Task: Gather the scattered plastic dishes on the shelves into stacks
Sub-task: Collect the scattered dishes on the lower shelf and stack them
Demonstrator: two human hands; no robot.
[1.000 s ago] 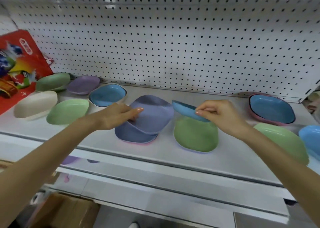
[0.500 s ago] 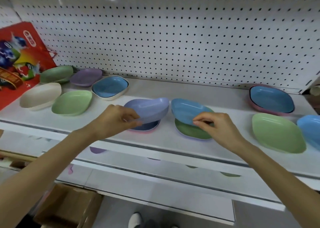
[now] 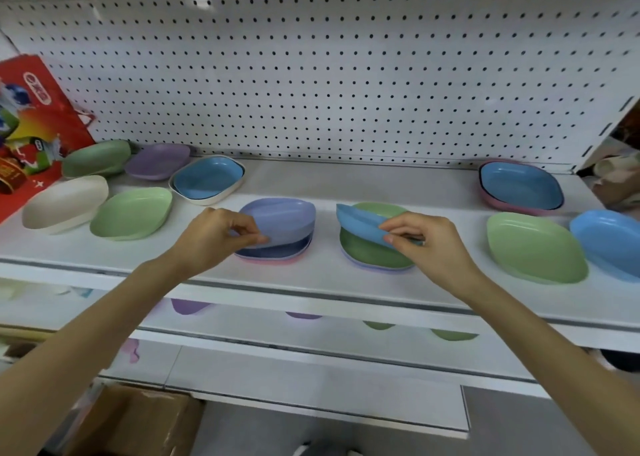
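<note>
My left hand (image 3: pixel 221 235) pinches the near rim of a lilac-blue dish (image 3: pixel 280 218), tilted over a dark blue dish (image 3: pixel 287 247) that lies on a pink one. My right hand (image 3: pixel 426 244) pinches the edge of a light blue dish (image 3: pixel 360 223), held tilted above a dark green dish (image 3: pixel 367 253) on a lilac one. Loose dishes lie on the white shelf (image 3: pixel 311 279): cream (image 3: pixel 64 201), light green (image 3: pixel 133 213), sage (image 3: pixel 97 157) and purple (image 3: pixel 157 161) at left, a big light green (image 3: pixel 535 247) and a blue one (image 3: pixel 609 241) at right.
A blue dish nested in a white one (image 3: pixel 207 180) sits at back left; a blue dish on pink (image 3: pixel 519 187) at back right. A red printed box (image 3: pixel 31 123) leans at far left. White pegboard (image 3: pixel 329 74) backs the shelf. Lower shelves hold more dishes; a cardboard box (image 3: pixel 135 421) stands below.
Both hands have kept their dishes. The lilac-blue dish has settled lower over the dark blue stack; the light blue dish is tipped up more steeply over the green one.
</note>
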